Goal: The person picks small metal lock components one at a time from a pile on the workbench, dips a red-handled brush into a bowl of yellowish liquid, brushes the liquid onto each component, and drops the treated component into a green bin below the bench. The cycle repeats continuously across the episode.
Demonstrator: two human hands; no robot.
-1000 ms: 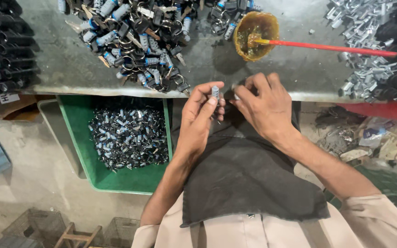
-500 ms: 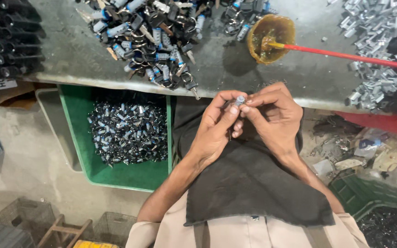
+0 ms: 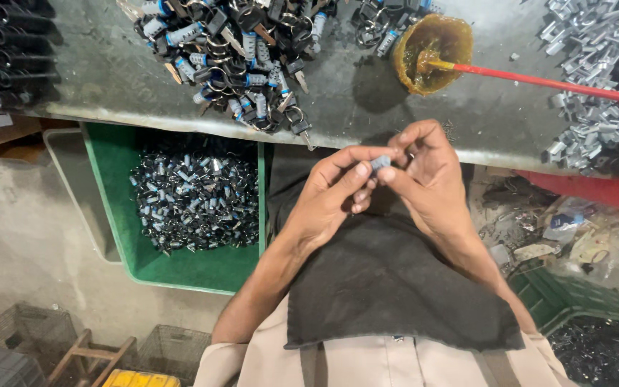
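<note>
Hands (image 3: 388, 183) lower, off the bench edge (image 3: 180, 118)

Viewpoint: one head-worn camera, above the person's lap.
Direction: steeply downward and forward, toward the tabletop (image 3: 109, 79) edge.
Nearness: close; the tabletop's near edge crosses the upper frame.
Below the tabletop: green crate (image 3: 120, 161) at left, floor beyond.
Shared views: none, single view.

small metal part (image 3: 380, 164): grey, short, roughly cylindrical; pinched between fingertips of left hand (image 3: 334, 197) and right hand (image 3: 428, 175); held above dark lap cloth (image 3: 388, 287), just below bench edge; detail too small to tell
</note>
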